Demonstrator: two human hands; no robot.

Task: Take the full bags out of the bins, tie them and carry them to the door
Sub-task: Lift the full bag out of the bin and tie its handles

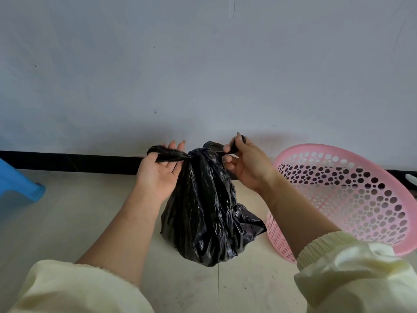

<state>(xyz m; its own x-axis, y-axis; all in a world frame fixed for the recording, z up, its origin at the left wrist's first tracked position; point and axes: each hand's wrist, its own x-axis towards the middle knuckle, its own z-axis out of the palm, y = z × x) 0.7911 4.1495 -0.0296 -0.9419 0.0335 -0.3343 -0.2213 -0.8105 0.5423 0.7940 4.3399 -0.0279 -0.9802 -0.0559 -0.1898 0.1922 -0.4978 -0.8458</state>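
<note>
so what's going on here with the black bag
A person is tying a black bag. The left hand and the right hand each hold one twisted tail of its neck, either side of a knot at the top. The bag is already out of the pink bin to its right, where no bag shows inside.

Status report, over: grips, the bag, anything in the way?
Left grip and right grip each hold a tail of the black bag, knot at the neck. Bag out of the pink bin, beside it. Nothing in the way.
</note>
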